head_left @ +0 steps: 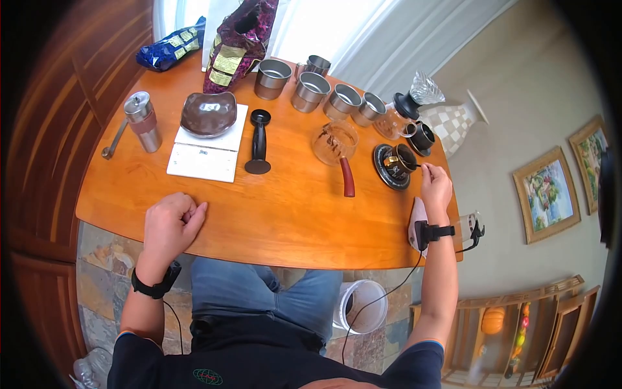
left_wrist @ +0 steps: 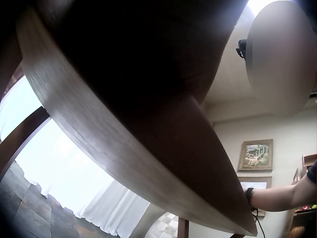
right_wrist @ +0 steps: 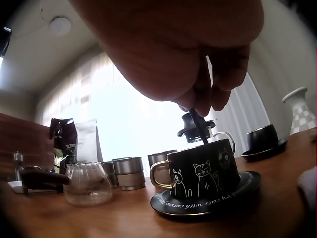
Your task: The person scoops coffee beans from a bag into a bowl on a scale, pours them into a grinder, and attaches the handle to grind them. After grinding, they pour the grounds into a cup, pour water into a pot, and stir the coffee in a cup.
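Observation:
My right hand (head_left: 437, 188) pinches the end of a thin dark stick or spoon handle. In the right wrist view this dark handle (right_wrist: 199, 124) slants down from the fingertips of the hand (right_wrist: 188, 54) into a black cup (right_wrist: 204, 171) with cat drawings and a gold handle. The cup stands on a black saucer (right_wrist: 168, 204) with white lettering; what fills it is hidden. On the table's near left part rests my left hand (head_left: 171, 223), fingers loosely curled, holding nothing. The left wrist view shows mostly the table's dark underside and edge.
Left of the cup stands a glass pot (head_left: 334, 144) with a red handle (head_left: 348, 178). Behind are metal cups (head_left: 311, 91), a glass server (head_left: 390, 123) and another black cup (head_left: 422, 136). A tamper (head_left: 259, 139), bowl (head_left: 208, 115), scale (head_left: 202, 161) and grinder (head_left: 144, 123) stand left.

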A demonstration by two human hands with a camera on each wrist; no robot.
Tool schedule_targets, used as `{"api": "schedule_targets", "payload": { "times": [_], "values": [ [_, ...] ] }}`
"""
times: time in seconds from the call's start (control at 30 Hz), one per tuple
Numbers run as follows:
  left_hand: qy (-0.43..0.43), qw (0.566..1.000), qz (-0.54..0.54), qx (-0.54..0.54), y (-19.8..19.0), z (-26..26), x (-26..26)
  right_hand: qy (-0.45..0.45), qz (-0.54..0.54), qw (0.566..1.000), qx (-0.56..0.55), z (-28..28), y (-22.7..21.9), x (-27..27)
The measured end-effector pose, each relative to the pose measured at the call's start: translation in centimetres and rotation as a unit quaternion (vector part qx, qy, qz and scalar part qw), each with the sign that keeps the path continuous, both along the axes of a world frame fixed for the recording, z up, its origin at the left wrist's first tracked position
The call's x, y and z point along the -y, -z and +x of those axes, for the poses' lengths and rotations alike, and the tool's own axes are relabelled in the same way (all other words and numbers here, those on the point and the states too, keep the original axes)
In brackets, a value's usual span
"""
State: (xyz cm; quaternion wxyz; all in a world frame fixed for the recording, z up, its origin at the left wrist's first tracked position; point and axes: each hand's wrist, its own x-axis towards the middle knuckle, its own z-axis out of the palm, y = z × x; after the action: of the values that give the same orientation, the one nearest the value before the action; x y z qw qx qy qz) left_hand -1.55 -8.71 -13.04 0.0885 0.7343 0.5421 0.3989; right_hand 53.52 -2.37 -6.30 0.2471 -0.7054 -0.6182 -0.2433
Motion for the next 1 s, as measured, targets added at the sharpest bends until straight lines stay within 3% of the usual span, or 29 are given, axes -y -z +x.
{"api": "schedule_targets", "payload": {
  "times": [0.27, 0.57, 1.0],
  "values": [
    [-0.001, 1.0, 0.0, -0.001, -0.1, 0.0, 0.0, -0.028, -0.02, 0.997, -0.075, -2.1, -0.9, 1.0],
    [0.004, 1.0, 0.008, 0.0, -0.2, -0.1, 0.1, -0.018, 0.013, 1.0, 0.004, -0.9, -0.1, 0.1],
    [0.006, 1.0, 0.009, 0.0, -0.1, -0.1, 0.1, -0.001, -0.017, 0.999, -0.039, -1.5, -1.0, 1.4]
  ]
}}
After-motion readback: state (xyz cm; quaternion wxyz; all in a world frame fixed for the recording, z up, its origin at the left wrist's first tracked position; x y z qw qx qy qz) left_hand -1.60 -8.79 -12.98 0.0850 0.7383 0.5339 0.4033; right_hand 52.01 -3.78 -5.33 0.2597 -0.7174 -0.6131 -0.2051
